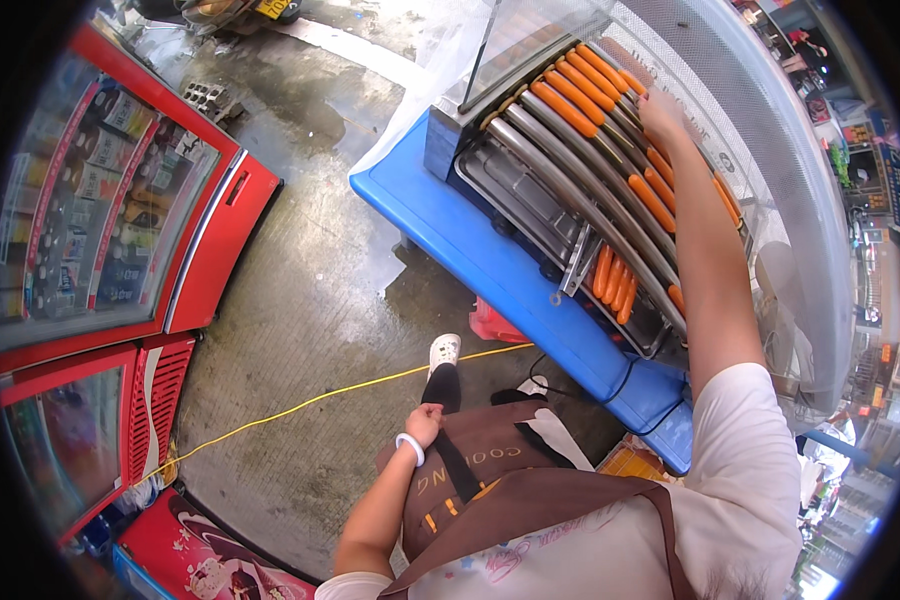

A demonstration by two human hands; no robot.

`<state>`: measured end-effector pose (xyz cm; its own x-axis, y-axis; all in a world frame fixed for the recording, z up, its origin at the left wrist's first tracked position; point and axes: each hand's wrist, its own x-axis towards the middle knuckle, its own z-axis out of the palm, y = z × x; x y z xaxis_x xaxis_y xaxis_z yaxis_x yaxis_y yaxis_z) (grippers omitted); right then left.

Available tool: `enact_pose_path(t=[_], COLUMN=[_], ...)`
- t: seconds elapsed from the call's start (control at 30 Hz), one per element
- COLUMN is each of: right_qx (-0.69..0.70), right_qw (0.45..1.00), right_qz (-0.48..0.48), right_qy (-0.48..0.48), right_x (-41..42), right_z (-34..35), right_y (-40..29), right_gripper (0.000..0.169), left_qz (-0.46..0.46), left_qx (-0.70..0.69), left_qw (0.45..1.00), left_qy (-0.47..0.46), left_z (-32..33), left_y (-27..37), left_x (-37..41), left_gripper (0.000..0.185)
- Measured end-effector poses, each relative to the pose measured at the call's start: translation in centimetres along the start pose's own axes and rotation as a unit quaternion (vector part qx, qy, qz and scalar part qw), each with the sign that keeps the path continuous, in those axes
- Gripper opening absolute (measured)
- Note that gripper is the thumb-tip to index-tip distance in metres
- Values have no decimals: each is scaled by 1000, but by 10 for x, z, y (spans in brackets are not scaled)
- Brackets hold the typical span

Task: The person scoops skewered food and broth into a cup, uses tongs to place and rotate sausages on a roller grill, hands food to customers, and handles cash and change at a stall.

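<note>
My right hand (pixel 661 118) reaches over a roller grill to its far side. Its fingertips are at the end of an orange sausage (pixel 632 82); whether they grip it is unclear. Several more orange sausages (pixel 568 109) lie in rows along the steel rollers (pixel 570 176). Below the rollers, a metal tray (pixel 521 184) extends under the grill, and a group of sausages (pixel 615 283) shows beside a pair of metal tongs (pixel 576 262). My left hand (pixel 424 424), fingers curled, is low by the brown apron (pixel 487 442) and its black strap (pixel 456 461). Its inner side is hidden.
The grill stands on a blue table (pixel 450 225), with a clear panel (pixel 525 45) at one end and white mesh (pixel 787 112) behind. A yellow cable (pixel 330 394) crosses the wet concrete floor (pixel 292 315). Red drinks coolers (pixel 229 225) stand to the left.
</note>
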<state>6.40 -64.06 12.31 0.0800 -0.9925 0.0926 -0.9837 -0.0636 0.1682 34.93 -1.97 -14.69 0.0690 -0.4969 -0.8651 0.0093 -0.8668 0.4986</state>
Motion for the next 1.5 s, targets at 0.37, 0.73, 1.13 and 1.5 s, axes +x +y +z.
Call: enact_pose_path(t=[0.37, 0.73, 1.13, 1.5], right_qx=[171, 499, 348, 421], right_qw=[985, 854, 930, 887], right_qz=[-39, 109, 105, 132], right_qy=[-4, -103, 61, 134], right_x=[-19, -161, -191, -318], right_z=[-22, -38, -56, -83], right_y=[-10, -82, -92, -106], right_gripper=[21, 15, 14, 14], left_qz=[45, 72, 95, 145], left_qx=[59, 107, 70, 150], left_qw=[996, 991, 993, 975], left_qy=[38, 22, 0, -77], left_z=[-2, -11, -18, -14], left_y=[-21, 18, 72, 124], left_x=[29, 35, 26, 20], left_gripper=[25, 23, 26, 27])
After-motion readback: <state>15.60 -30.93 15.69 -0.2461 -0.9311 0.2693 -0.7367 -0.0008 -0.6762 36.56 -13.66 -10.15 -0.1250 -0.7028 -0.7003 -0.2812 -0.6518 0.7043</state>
